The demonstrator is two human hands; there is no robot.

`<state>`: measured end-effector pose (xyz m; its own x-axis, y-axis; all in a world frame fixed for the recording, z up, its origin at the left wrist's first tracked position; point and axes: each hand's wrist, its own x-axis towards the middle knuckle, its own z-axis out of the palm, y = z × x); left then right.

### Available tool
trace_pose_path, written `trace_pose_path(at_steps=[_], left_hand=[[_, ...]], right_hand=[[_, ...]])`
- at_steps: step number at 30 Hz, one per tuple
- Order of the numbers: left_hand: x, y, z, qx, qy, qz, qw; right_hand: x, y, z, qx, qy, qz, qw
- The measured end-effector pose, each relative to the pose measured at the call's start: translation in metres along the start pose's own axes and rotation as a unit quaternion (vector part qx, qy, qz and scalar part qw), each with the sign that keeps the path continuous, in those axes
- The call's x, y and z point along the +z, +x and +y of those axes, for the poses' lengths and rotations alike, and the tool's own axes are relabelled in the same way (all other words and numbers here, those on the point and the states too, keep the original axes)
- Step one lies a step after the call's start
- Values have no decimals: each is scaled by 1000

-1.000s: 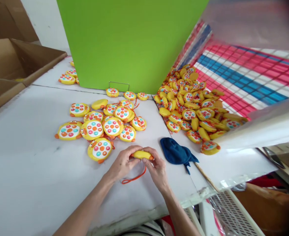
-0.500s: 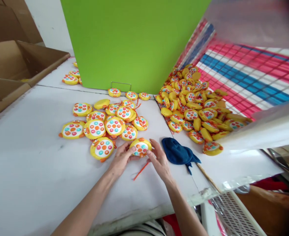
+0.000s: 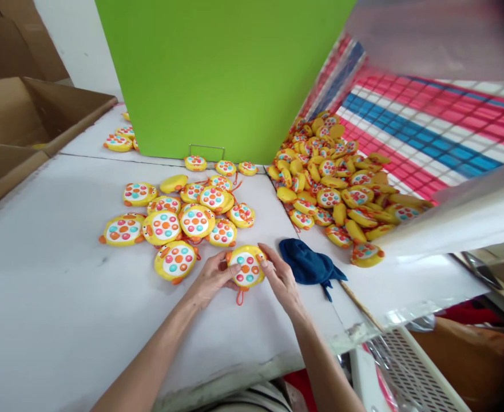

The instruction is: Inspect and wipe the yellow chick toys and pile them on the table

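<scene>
Between both hands is a yellow duck-shaped toy [image 3: 247, 268], its white face with coloured buttons turned up and a red cord loop hanging below it. My left hand [image 3: 212, 277] grips its left side, thumb lying on the white face. Fingers of my right hand [image 3: 280, 277] close on its upper right edge. Just left of my left hand lies another duck toy [image 3: 175, 260], in front of a loose cluster of similar toys [image 3: 197, 221]. A dark blue cloth bundle [image 3: 307, 261] tied to a wooden stick lies right of my right hand.
A large heap of duck toys [image 3: 329, 198] fills the right side against striped sheeting [image 3: 410, 134] and a wire grid. Behind the cluster stands a green board [image 3: 226, 80]. Open cardboard boxes [image 3: 71, 117] are at the left. A white perforated basket [image 3: 419, 366] sits below the table edge.
The held toy has been turned, so its face shows more fully and its orange beak points right. The cord, stretched out before, now hangs as a loop. The view has shifted slightly.
</scene>
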<state>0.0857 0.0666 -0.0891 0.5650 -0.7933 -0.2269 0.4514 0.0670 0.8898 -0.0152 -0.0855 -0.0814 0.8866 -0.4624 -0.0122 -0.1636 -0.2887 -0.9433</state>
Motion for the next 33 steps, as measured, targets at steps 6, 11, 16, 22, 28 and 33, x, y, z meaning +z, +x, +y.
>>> trace_pose_path(at_steps=[6,11,16,22,28,33], left_hand=[[7,-3,-5,7,12,-25,1000],[7,-2,-10,48,24,5,999],[9,-1,-11,16,-32,-1,999],[8,1,-15,26,-8,37,999],[4,4,-16,-7,4,54,999],[-2,10,-21,-12,9,74,997]], right_hand=[[11,-2,4,28,79,6,996],[15,-4,5,45,120,8,992],[15,-6,5,53,124,4,991],[17,-8,14,89,144,-10,986],[9,15,9,162,224,20,961],[12,90,-18,113,231,54,965]])
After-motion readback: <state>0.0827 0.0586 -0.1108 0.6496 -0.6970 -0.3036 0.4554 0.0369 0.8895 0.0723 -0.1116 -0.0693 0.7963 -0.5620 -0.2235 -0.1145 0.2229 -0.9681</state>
